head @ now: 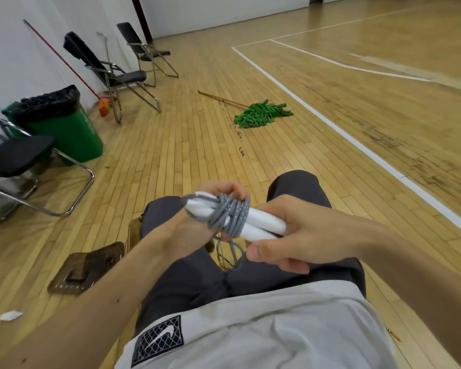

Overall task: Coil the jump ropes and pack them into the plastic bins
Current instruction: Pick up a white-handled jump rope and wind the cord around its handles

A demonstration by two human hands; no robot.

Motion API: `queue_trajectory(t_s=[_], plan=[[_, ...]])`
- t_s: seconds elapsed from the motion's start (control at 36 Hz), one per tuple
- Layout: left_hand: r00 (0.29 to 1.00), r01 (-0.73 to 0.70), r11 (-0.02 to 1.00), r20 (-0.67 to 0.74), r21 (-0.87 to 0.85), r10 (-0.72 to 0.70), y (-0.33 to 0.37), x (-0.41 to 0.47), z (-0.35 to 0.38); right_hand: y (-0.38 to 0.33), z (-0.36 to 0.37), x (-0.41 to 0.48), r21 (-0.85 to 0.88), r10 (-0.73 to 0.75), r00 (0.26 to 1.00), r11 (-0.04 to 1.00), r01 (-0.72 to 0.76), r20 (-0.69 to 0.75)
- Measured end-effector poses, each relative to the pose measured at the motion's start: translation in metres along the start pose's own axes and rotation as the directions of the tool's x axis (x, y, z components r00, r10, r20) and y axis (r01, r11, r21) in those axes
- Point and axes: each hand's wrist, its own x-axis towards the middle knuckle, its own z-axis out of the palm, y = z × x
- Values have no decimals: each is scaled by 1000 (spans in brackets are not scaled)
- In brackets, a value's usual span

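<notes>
Holding: one jump rope (246, 218), gripped in both hands above the lap of a seated person in dark grey trousers (186, 278) and a pale shirt (264, 328).
Handles: two white handles (264, 225), side by side and touching, lying roughly level between the hands.
Cord: grey cord with white flecks (233, 211), wound in several turns round the middle of the paired handles.
Loose end: a thin loop of cord (231, 255) hangs below the bundle, over the trousers.
Left hand: left hand (194, 231) is at the far end of the bundle, fingers curled over the top of the windings and closed round them.
Right hand: right hand (301, 231) clasps the near ends of the handles, thumb underneath, fingers bent.
Plastic: brown plastic item (87, 267) lies flat on the floor, left of the person's leg, apart from the rope; bin or lid, cannot tell.
Floor: wooden boards with white court lines (330, 123).
Mop: green mop (262, 114) with wooden shaft, lying on the boards ahead.
Waste bin: green waste bin (69, 134) with black liner, by the left wall.
Chairs: three folding chairs (117, 75) along that wall.
Broom: red-handled broom (61, 59) leaning on the wall.
Scrap: white paper scrap (10, 315), lower left.
</notes>
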Motion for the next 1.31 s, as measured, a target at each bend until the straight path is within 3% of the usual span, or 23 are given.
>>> queue_trajectory(t_s=[0.11, 0.25, 0.47, 0.75, 1.0, 1.14, 1.31], plan=[[966, 99, 995, -242, 15, -92, -5, -6, 13, 6, -1, 6, 76, -6, 998, 997, 11, -58], [939, 125, 991, -318, -52, -135, -1, -5, 28, 12, 3, 14, 106, -4, 993, 994, 17, -115], [836, 246, 963, -478, -110, -269, -6, -6, 33, 22, 9, 20, 121, 44, 982, 992, -22, -183], [816, 248, 961, -509, -120, -274, -7, -5, 35, 31, 8, 27, 169, 65, 961, 985, -19, -267], [840, 286, 954, -456, -90, -295, -11, -4, 34, 41, 0, 33, 196, 119, 926, 979, -50, -358], [890, 305, 949, -377, 78, -255, -14, -6, 34, 50, -7, 34, 216, 156, 873, 975, -60, -462], [889, 391, 852, -384, 348, -251, -21, -6, 33, 64, -21, 31, 200, 207, 834, 973, -119, -511]])
